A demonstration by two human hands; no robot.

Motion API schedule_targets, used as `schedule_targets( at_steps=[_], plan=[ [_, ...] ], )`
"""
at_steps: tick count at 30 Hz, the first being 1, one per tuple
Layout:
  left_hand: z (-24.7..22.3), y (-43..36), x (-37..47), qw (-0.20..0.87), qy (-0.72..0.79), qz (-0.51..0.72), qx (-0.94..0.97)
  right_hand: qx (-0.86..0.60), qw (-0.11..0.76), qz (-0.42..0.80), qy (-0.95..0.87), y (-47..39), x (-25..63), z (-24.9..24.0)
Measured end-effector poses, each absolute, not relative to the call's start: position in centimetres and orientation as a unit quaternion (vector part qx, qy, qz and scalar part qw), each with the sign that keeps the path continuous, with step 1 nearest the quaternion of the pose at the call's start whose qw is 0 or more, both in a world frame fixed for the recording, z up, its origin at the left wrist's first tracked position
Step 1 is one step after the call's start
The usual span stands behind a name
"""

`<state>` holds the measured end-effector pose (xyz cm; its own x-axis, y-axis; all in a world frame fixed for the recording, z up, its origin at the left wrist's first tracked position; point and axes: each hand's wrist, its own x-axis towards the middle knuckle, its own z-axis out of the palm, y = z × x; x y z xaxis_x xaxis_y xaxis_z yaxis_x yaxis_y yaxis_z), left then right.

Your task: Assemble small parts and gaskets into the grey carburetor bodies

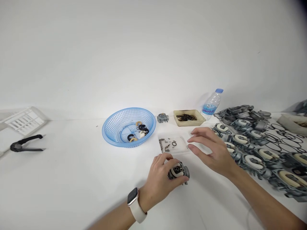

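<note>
My left hand (160, 174), with a watch on its wrist, grips a grey metal carburetor body (185, 172) on the white table. A white C-shaped float (177, 174) shows on the body's upper face. Above and to the right, my right hand (213, 151) is spread with its fingers apart and holds nothing. Its fingertips are beside a small clear tray (183, 147) that carries a black O-ring (174, 143) and several tiny metal parts.
A blue basket (112, 134) holds black and cream floats. Behind are a small metal body (163, 118), a box of dark rings (178, 122) and a bottle (212, 103). Many carburetor bodies (254, 162) and black rings lie right; black pliers (26, 143) lie left.
</note>
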<state>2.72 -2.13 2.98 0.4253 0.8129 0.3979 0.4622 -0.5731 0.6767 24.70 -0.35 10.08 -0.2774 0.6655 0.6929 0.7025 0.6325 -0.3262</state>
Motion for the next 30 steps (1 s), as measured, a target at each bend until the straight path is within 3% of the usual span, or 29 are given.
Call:
schedule_targets(
  at_steps=[4, 9, 12, 30],
  plan=[
    [3.1, -2.0, 2.4, 0.255, 0.389, 0.367, 0.806, -0.442, 0.327, 0.015, -0.835, 1.6, 24.1, 10.2],
    [2.9, -1.9, 1.4, 0.271, 0.382, 0.361, 0.806, -0.485, 0.125, 0.078, -0.862, 4.5, 23.7, 11.8],
    [2.6, -1.8, 1.3, 0.276, 0.374, 0.367, 0.806, -0.473, 0.057, 0.109, -0.872, 5.9, 23.3, 11.7],
    [2.6, -2.0, 1.9, 0.296, 0.387, 0.342, 0.803, -0.468, 0.018, 0.033, -0.883, 8.8, 19.8, 4.4]
  ],
)
